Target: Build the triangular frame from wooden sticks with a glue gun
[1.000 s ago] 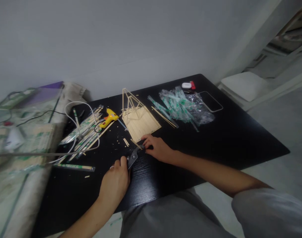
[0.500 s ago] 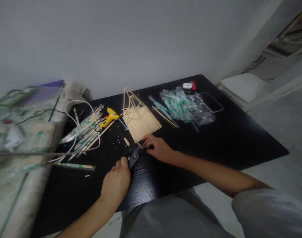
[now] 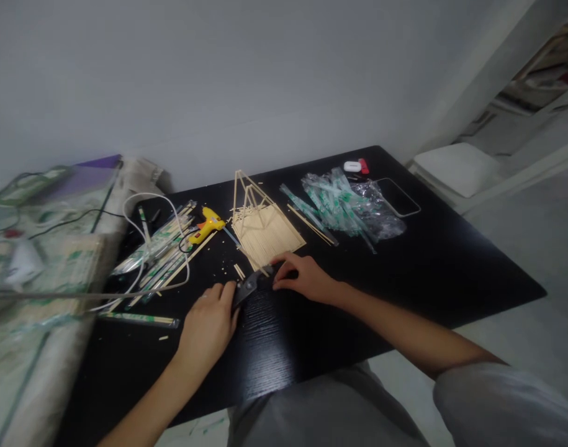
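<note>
My left hand (image 3: 207, 326) is closed around the handles of dark hand shears (image 3: 249, 287), held low over the black table. The head of the shears lies by the near corner of a flat platform of pale wooden sticks (image 3: 267, 233). A thin stick (image 3: 258, 266) reaches from the platform's left edge toward the jaws. My right hand (image 3: 306, 276) is at that corner, thumb and fingers curled together beside the jaws; what they pinch is hidden. A triangular frame of sticks (image 3: 251, 192) stands on the platform's far part.
A yellow glue gun (image 3: 207, 225) and wrapped chopsticks (image 3: 165, 248) lie left, with a looping white cable (image 3: 189, 267). Torn plastic wrappers (image 3: 334, 202), a phone (image 3: 400, 197) and a white case (image 3: 352, 166) lie right. Short stick offcuts (image 3: 239, 271) are scattered near the platform.
My left hand has shifted slightly left and up, and the shears lie flatter. The right fingers have curled with a wider gap showing behind the thumb. The platform looks almost unmoved.
</note>
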`<state>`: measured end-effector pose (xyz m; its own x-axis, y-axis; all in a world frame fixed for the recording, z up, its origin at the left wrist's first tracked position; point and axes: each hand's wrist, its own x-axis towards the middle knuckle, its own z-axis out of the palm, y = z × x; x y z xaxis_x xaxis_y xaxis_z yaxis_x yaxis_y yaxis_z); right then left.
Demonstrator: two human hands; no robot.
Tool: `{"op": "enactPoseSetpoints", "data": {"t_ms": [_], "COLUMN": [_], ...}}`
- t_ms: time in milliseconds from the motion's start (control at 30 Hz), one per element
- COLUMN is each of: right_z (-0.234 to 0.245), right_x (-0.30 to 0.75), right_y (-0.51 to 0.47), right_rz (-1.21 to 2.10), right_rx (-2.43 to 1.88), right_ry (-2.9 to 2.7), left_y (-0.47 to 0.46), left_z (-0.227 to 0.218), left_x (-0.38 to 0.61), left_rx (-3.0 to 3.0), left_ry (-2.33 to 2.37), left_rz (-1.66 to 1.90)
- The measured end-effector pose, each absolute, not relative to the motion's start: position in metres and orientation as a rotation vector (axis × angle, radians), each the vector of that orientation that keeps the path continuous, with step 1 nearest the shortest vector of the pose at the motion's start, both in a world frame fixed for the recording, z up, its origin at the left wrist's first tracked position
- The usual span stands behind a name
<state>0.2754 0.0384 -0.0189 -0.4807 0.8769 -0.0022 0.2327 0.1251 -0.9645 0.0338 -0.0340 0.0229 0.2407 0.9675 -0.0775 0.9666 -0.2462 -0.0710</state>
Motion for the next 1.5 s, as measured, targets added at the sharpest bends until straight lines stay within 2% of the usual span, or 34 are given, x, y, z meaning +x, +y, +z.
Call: {"op": "enactPoseSetpoints", "data": {"t_ms": [267,400,600,700,767,900,1000,1500], "right_z": [-0.012,-0.014,-0.013,-0.01,-0.007,0.001,0.007,0.009], "right_x": [0.289,0.286,0.285,0.283,0.282,0.282,0.284,0.286], "right_y": [0.05,0.05,0.049,0.048,0.048,0.048,0.046,0.042], "right_rz": [1.116,0.999,0.994,1.104,1.305,1.938,2.196,2.38], "right_rx": [-1.239,-1.249,-1.229,-1.221,-1.169,-0.909,-0.823,-0.883], "right_ry": [-2.114,-2.233,-2.227,-2.032,-1.818,-1.35,-1.194,-1.086], "left_y": [-0.003,-0.004,-0.006,-0.007,-0.008,-0.01,-0.013,-0.014], "left_z": [0.02,0.012,0.016,0.014,0.012,0.01,0.012,0.011], "left_x": [0.032,0.035,0.031,0.029,0.029,0.031,0.036,0.044], "left_rx": [-2.573,-2.662,-2.752,-2.749,-2.727,-2.697,-2.721,-2.717], "left_ry": [-2.039,-2.057,-2.041,-2.008,-2.008,-2.011,-1.986,-1.96], "left_rz": [-0.558,-0.709,-0.629,-0.562,-0.481,-0.285,-0.179,0.072]}}
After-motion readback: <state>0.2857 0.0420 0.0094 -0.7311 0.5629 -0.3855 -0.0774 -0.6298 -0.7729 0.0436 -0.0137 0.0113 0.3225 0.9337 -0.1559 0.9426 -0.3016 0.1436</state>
